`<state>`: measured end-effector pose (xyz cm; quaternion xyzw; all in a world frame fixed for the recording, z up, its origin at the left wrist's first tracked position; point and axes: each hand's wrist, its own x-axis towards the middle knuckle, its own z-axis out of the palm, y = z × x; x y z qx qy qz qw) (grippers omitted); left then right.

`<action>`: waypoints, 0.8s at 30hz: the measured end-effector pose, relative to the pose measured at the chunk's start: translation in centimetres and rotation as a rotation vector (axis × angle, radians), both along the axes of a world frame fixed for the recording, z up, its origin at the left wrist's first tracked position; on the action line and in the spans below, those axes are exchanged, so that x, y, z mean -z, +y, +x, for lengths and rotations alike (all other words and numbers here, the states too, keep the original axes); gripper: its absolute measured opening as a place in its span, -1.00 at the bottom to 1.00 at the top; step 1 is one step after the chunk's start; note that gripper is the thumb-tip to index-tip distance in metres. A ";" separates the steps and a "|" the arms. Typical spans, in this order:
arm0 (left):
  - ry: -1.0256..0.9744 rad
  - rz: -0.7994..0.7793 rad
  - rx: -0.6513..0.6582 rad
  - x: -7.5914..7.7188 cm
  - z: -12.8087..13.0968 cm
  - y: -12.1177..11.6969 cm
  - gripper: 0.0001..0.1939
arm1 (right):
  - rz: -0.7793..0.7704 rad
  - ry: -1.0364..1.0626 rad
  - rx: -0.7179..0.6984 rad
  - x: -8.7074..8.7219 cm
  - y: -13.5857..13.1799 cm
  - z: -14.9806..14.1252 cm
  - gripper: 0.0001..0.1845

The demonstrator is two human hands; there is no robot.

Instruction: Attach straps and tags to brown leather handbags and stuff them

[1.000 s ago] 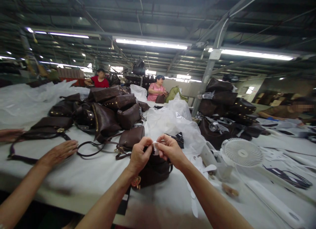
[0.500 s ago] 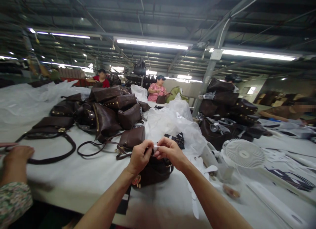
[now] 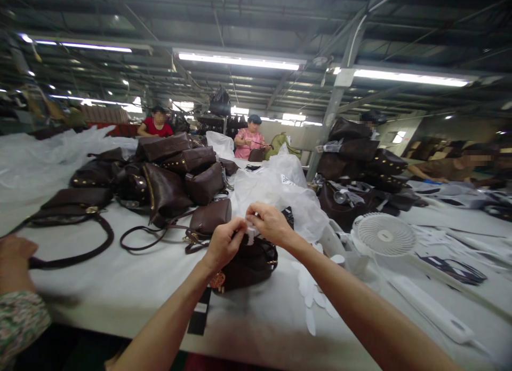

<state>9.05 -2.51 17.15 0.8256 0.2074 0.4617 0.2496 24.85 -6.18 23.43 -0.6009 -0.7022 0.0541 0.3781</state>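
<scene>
A dark brown handbag (image 3: 250, 269) stands on the white-covered table in front of me, partly hidden by my hands. Just over its top, my left hand (image 3: 226, 244) pinches a small white strip (image 3: 251, 235), its fingers closed. My right hand (image 3: 269, 222) is closed too, thumb and fingertips pressed together at the strip's upper end. What exactly the strip wraps or joins cannot be made out. A round red ornament (image 3: 218, 281) hangs at the bag's left side. Close by, below it, lies a black tag (image 3: 199, 312) with a white label.
Brown bags (image 3: 168, 184) are heaped at left, with a smaller bag (image 3: 210, 216) nearer me. White plastic wrap (image 3: 276, 195), a white fan (image 3: 384, 235) and loose white strips (image 3: 310, 291) lie rightward. A co-worker's hand (image 3: 16, 259) is at far left; other people work behind.
My right hand has risen and shifted slightly left, and more of the white strip shows between my hands. The view has shifted a little; the co-worker's hand at left has moved leftward.
</scene>
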 end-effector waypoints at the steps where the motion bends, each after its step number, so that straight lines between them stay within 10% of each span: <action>1: 0.032 0.007 0.027 -0.2 -0.1 0.0 -0.78 | 0.044 -0.007 0.051 -0.5 0.2 0.0 -0.89; 8: 0.119 -0.011 0.180 -1.2 -0.5 0.2 -0.71 | -0.253 0.287 -0.053 -3.5 1.4 -0.6 -0.79; 16: 0.233 -0.020 0.273 -1.3 -0.8 1.1 -0.68 | -0.055 0.420 -0.089 -4.3 2.0 -2.1 -0.88; 21: 0.003 -0.298 0.266 -1.3 -1.1 1.5 -0.62 | 0.161 0.444 -0.086 -5.0 -1.1 -2.1 -0.96; 24: -0.105 -0.458 0.311 -1.3 -1.3 1.7 -0.44 | 0.078 0.259 -0.034 -2.5 -4.2 -1.7 -0.83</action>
